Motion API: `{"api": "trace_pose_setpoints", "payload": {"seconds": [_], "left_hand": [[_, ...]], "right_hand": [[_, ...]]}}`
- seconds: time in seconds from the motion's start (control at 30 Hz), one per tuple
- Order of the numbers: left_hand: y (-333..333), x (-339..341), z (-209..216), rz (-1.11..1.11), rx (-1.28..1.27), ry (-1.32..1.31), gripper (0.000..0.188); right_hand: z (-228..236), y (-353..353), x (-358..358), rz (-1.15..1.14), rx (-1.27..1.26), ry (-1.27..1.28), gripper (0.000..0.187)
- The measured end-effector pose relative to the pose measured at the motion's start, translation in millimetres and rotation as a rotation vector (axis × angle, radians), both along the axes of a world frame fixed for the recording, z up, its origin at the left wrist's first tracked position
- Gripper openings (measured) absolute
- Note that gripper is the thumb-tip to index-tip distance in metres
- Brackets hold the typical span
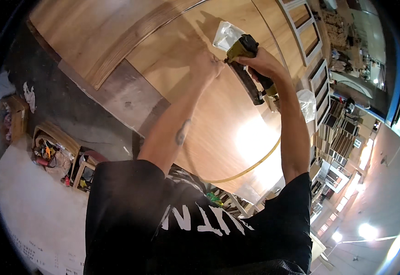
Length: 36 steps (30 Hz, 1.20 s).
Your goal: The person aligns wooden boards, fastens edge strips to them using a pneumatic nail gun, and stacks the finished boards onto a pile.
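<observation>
My right hand (265, 65) is wrapped around the grip of a yellow-and-black nail gun (245, 48). The tool's long dark magazine slants down toward me over the wooden work surface (218, 123). Close beside the tool's nose, my left hand (205, 65) is closed, with its fingertips pinched together near the wood. Whatever those fingers hold, if anything, is hidden. Just beyond the nail gun lies a clear plastic bag or wrap (227, 35). A yellow hose (250, 168) curves across the near part of the surface.
Long wooden strips (133, 43) lie side by side at the left of the surface. Pale slatted frames (303, 32) line its right side, near another plastic bag (307, 104). Wooden tool boxes (55, 149) stand on the floor at left. Stacked boards (340, 128) fill the right background.
</observation>
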State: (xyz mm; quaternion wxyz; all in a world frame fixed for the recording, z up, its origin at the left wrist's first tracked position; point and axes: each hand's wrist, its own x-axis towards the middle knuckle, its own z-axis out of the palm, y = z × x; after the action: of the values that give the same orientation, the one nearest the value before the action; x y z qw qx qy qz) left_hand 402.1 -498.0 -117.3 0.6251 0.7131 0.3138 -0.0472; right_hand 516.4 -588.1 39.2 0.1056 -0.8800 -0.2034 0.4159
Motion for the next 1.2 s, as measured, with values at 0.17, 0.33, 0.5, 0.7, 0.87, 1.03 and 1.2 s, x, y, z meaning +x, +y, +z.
{"api": "trace_pose_setpoints", "payload": {"seconds": [0.17, 0.33, 0.5, 0.7, 0.87, 1.03, 1.2], "left_hand": [[8.4, -3.0, -1.5, -0.008, 0.023, 0.004, 0.020], [10.3, -3.9, 7.9, -0.111, 0.081, 0.008, 0.021], [6.6, -2.0, 7.9, -0.102, 0.052, 0.002, 0.021], [8.3, 2.2, -3.9, -0.123, 0.132, 0.014, 0.024], [-0.1, 3.2, -37.8, -0.068, 0.124, -0.093, 0.025], [16.0, 1.7, -54.7, -0.058, -0.020, -0.111, 0.033], [16.7, -26.1, 40.3, -0.116, 0.108, -0.281, 0.044]], "right_hand": [[7.0, 15.7, -11.5, -0.069, -0.024, 0.014, 0.036], [-1.5, 8.8, -5.4, -0.061, 0.023, 0.029, 0.035], [-4.6, 2.6, -0.2, -0.055, -0.024, 0.003, 0.035], [-1.9, -11.9, -27.0, -0.006, 0.053, -0.087, 0.044], [53.1, -69.1, -75.6, -0.270, -0.047, -0.107, 0.053], [79.0, -126.3, -123.9, -0.435, 0.035, -0.097, 0.041], [83.8, -193.9, -184.2, -1.063, 0.710, -0.041, 0.025]]}}
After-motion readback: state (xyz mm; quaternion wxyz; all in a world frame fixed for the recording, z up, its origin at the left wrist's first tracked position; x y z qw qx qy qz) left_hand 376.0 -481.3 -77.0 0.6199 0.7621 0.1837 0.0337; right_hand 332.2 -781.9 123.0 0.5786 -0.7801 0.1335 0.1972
